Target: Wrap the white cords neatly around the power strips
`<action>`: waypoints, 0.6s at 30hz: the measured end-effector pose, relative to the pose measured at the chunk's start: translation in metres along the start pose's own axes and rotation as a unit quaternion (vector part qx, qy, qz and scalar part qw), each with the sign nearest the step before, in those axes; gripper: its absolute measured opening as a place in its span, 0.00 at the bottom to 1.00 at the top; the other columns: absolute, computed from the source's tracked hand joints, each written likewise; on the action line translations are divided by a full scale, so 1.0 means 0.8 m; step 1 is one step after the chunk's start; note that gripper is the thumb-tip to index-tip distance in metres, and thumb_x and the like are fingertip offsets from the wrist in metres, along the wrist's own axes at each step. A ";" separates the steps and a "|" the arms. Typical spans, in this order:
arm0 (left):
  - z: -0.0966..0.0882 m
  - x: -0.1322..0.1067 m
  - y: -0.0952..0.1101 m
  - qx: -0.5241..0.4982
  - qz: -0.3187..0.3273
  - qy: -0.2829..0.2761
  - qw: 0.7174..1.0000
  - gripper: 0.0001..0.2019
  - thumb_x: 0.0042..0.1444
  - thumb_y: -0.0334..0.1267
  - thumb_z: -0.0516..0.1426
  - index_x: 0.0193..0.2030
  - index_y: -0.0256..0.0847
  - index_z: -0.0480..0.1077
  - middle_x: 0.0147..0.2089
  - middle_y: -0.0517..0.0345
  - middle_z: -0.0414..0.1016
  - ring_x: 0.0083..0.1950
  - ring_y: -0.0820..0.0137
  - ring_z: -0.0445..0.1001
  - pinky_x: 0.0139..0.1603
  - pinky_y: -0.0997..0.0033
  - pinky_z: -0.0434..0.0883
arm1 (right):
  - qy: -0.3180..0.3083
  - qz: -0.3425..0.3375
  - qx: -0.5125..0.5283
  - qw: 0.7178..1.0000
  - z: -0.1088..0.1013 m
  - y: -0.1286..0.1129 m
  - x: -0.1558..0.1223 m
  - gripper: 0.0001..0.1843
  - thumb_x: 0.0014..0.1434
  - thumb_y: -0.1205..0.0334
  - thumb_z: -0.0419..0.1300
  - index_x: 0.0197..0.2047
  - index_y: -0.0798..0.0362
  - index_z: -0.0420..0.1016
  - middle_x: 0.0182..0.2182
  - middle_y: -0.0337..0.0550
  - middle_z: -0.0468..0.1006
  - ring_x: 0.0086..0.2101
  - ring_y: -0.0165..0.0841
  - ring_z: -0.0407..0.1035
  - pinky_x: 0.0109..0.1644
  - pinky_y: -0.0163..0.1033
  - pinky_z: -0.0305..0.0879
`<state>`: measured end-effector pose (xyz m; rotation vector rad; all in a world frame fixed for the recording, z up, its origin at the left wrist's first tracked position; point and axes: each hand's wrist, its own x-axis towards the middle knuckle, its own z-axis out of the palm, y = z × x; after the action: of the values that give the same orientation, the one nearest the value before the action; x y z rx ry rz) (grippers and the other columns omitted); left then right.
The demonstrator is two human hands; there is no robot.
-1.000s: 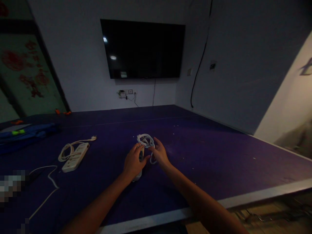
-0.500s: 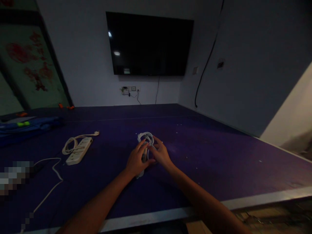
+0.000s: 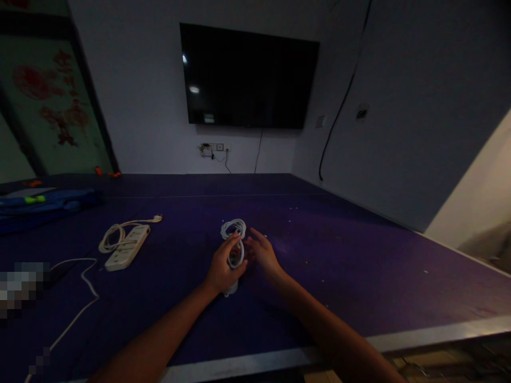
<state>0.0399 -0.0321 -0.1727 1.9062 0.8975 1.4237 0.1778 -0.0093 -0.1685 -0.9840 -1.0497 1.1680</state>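
Cable [image 3: 239, 222] in a pale grey-white loose coil lies near the middle of the bench [image 3: 343, 266], its lower loop hanging over a similarly pale strip [image 3: 231, 291] that the left hand [image 3: 224, 267] covers. The hands are apart: the left one curls round strip and loop, while the right hand [image 3: 264, 255] is just beside them, fingers spread and gripping nothing. The strip's long axis runs away from the person, its rounded near end showing below the left palm and its far end towards the coil; its face is mostly hidden. Smooth, dark purple and scattered with pale flecks, the bench ends in a whitish front edge. To the left lies a white oblong power strip [image 3: 130, 247], slanting away to the right, with its looped cord and plug [image 3: 157, 218]; beyond it is rumpled blue cloth [image 3: 59, 202]. In the dim room, a glossy black television [image 3: 251, 74] hangs on the plain far wall [image 3: 136, 106] above sockets [image 3: 219, 147].
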 end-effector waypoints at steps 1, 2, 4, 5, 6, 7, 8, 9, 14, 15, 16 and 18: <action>-0.001 0.000 0.002 -0.027 -0.016 0.001 1.000 0.28 0.45 0.35 0.60 0.56 0.41 0.65 0.62 0.46 0.62 0.53 0.58 0.69 0.52 0.62 0.67 | 0.004 0.007 -0.007 1.000 -0.001 0.000 0.001 0.30 0.51 0.55 0.58 0.56 0.56 0.64 0.29 0.44 0.78 0.17 0.29 0.67 0.17 0.32 0.60; -0.002 -0.001 0.005 -0.057 -0.029 0.003 0.998 0.27 0.46 0.36 0.60 0.55 0.40 0.66 0.60 0.46 0.64 0.51 0.58 0.70 0.52 0.62 0.67 | 0.002 0.007 -0.017 1.000 -0.002 -0.001 0.002 0.27 0.50 0.54 0.59 0.53 0.56 0.67 0.29 0.45 0.78 0.17 0.29 0.67 0.17 0.32 0.60; -0.005 -0.001 0.008 -0.121 -0.053 0.004 0.991 0.24 0.46 0.38 0.60 0.53 0.39 0.69 0.57 0.46 0.68 0.51 0.58 0.70 0.52 0.64 0.66 | -0.001 0.000 -0.037 0.999 -0.003 -0.002 0.002 0.23 0.48 0.54 0.62 0.46 0.56 0.72 0.29 0.45 0.79 0.17 0.28 0.66 0.16 0.31 0.59; -0.006 0.000 0.010 -0.150 -0.065 0.001 0.986 0.23 0.47 0.39 0.59 0.52 0.38 0.69 0.54 0.46 0.70 0.50 0.59 0.71 0.51 0.65 0.67 | 0.002 -0.003 -0.044 0.999 -0.004 -0.003 0.002 0.22 0.46 0.54 0.63 0.44 0.57 0.73 0.27 0.44 0.78 0.17 0.28 0.66 0.16 0.31 0.58; -0.008 0.000 0.010 -0.174 -0.079 -0.004 0.982 0.22 0.47 0.39 0.58 0.51 0.37 0.70 0.51 0.47 0.73 0.47 0.60 0.72 0.48 0.67 0.67 | 0.008 -0.006 -0.050 0.999 -0.004 -0.003 0.002 0.22 0.44 0.55 0.64 0.43 0.57 0.73 0.25 0.42 0.78 0.17 0.28 0.66 0.16 0.30 0.58; -0.009 0.000 0.010 -0.190 -0.092 -0.010 0.977 0.23 0.48 0.40 0.58 0.51 0.36 0.70 0.47 0.47 0.75 0.44 0.61 0.73 0.45 0.68 0.68 | 0.017 -0.006 -0.054 0.998 -0.005 -0.003 0.002 0.23 0.42 0.56 0.65 0.42 0.58 0.73 0.22 0.40 0.77 0.17 0.27 0.66 0.16 0.30 0.58; -0.009 0.001 0.009 -0.200 -0.104 -0.016 0.974 0.23 0.49 0.41 0.58 0.52 0.35 0.70 0.42 0.48 0.76 0.40 0.63 0.74 0.42 0.69 0.68 | 0.024 -0.006 -0.055 0.998 -0.005 -0.003 0.003 0.23 0.41 0.57 0.66 0.41 0.58 0.73 0.20 0.39 0.76 0.16 0.27 0.65 0.16 0.30 0.57; -0.010 0.001 0.008 -0.205 -0.112 -0.024 0.972 0.23 0.49 0.42 0.57 0.52 0.35 0.70 0.39 0.49 0.77 0.36 0.64 0.73 0.39 0.69 0.68 | 0.030 -0.006 -0.055 0.998 -0.006 -0.003 0.004 0.23 0.40 0.58 0.66 0.41 0.59 0.73 0.19 0.38 0.75 0.16 0.27 0.65 0.16 0.29 0.57; -0.010 0.001 0.005 -0.206 -0.086 -0.065 0.973 0.25 0.53 0.48 0.54 0.53 0.33 0.69 0.32 0.51 0.76 0.30 0.67 0.72 0.34 0.70 0.66 | 0.034 -0.019 -0.049 0.998 -0.011 0.005 0.012 0.21 0.39 0.59 0.65 0.38 0.61 0.74 0.19 0.40 0.75 0.17 0.27 0.66 0.18 0.29 0.58; -0.010 0.001 0.004 -0.199 -0.079 -0.070 0.974 0.25 0.53 0.48 0.53 0.53 0.33 0.69 0.31 0.52 0.76 0.30 0.67 0.71 0.34 0.70 0.66 | 0.032 -0.027 -0.053 0.998 -0.012 0.006 0.013 0.20 0.40 0.59 0.65 0.38 0.61 0.74 0.19 0.40 0.75 0.17 0.27 0.66 0.18 0.29 0.59; -0.011 0.001 0.004 -0.189 -0.074 -0.072 0.977 0.25 0.54 0.49 0.52 0.54 0.33 0.68 0.30 0.52 0.75 0.30 0.68 0.71 0.33 0.70 0.66 | 0.029 -0.040 -0.059 0.997 -0.013 0.008 0.015 0.20 0.41 0.58 0.64 0.38 0.60 0.75 0.20 0.40 0.75 0.17 0.26 0.65 0.19 0.30 0.59; -0.011 0.003 0.002 -0.158 -0.067 -0.064 0.983 0.25 0.56 0.50 0.50 0.54 0.34 0.68 0.30 0.53 0.75 0.29 0.68 0.71 0.32 0.70 0.66 | 0.017 -0.076 -0.076 0.994 -0.014 0.011 0.018 0.20 0.43 0.57 0.63 0.39 0.60 0.76 0.20 0.40 0.75 0.18 0.26 0.65 0.20 0.30 0.59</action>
<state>0.0323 -0.0310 -0.1681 1.6463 0.6791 1.2633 0.1881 0.0055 -0.1778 -1.0187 -1.1786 0.9548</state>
